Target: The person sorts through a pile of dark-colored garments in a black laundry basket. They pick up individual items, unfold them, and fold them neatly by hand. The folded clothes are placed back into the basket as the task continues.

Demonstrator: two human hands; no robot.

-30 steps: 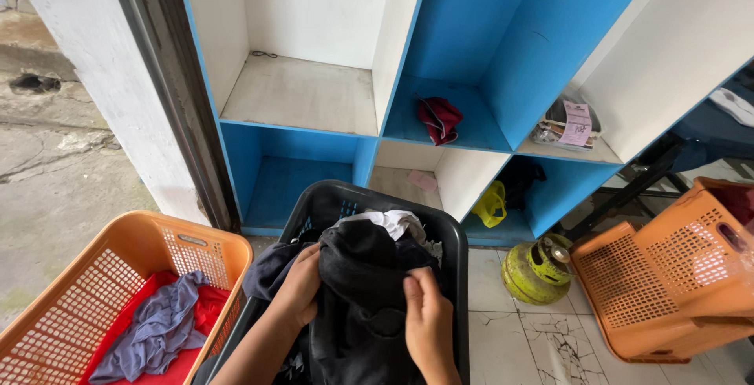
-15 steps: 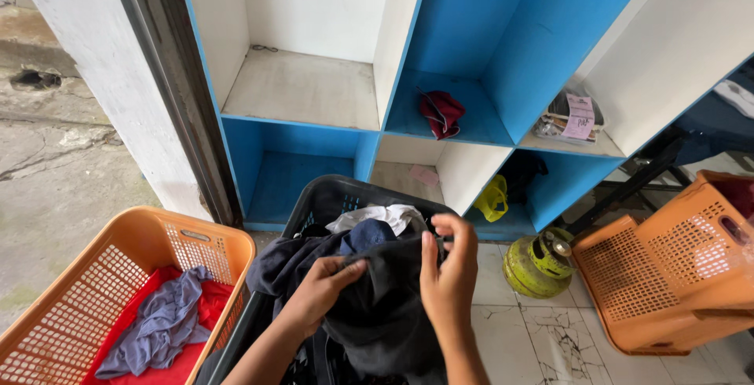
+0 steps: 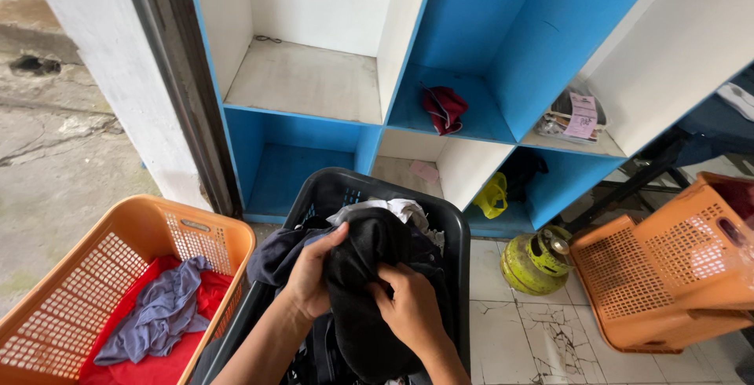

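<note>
Both hands have closed together: left hand (image 3: 312, 277) and right hand (image 3: 408, 306) fingers grip black garment (image 3: 369, 275) above still-full black basket (image 3: 455, 236); sorting barely begun.

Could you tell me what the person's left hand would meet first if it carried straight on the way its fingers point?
Probably the white garment just beyond the left hand, then the black basket's far rim; depth is unclear.

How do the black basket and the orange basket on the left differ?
The black basket is dark and piled high with mostly dark clothes; the orange basket on the left holds only a red and a grey-blue garment, low inside. Both hands grip a black garment over the black basket; nothing touches the orange one. Both have perforated plastic walls.
</note>
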